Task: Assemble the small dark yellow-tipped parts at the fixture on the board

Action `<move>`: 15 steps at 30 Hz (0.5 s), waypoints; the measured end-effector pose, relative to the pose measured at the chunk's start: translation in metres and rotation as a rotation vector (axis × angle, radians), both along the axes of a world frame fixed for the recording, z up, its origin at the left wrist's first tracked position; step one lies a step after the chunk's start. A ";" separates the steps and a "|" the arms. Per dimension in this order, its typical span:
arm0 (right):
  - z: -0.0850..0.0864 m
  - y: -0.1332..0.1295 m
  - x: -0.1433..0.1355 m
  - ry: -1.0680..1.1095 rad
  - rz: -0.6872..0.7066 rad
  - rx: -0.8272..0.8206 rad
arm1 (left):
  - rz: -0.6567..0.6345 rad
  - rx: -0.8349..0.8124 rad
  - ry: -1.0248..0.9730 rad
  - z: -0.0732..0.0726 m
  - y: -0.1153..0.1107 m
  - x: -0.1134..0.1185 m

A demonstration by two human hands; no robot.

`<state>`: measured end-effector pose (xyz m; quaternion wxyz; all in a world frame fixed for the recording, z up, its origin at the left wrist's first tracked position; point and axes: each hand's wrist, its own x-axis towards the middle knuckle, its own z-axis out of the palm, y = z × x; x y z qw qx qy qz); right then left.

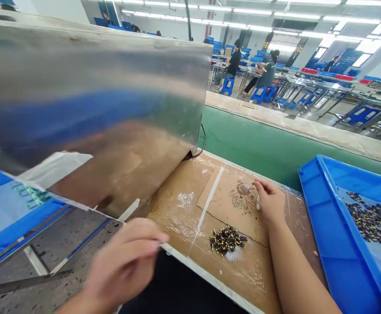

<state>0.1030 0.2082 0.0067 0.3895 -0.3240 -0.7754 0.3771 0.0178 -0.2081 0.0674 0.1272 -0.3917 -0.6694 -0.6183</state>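
My right hand is over the far right part of the cardboard-covered bench top, thumb and fingers closed in a pinch. A tiny dark bit shows at its fingertips, and something small and whitish sticks out below the fingers; I cannot make out either. Beside it lies a worn, marked patch on the cardboard. Nearer to me sits a pile of small black parts with yellow ends. My left hand, blurred, is at the bench's front edge with its fingers pinched together; what they hold, if anything, is too small to tell.
A large shiny metal box stands at the left, with a black cable at its corner. On the right, a blue bin holds many similar parts. A green panel runs behind the bench. Other people sit far off.
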 end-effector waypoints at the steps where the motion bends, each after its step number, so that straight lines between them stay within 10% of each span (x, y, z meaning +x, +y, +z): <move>1: -0.003 0.001 0.000 0.014 -0.005 -0.002 | -0.142 -0.045 -0.029 -0.004 0.025 0.005; 8: 0.004 0.000 0.010 0.081 -0.048 -0.005 | -0.505 -0.086 -0.878 -0.023 0.186 -0.011; 15: 0.018 0.000 0.011 0.071 0.068 -0.163 | -0.513 -0.016 -1.078 -0.036 0.229 -0.020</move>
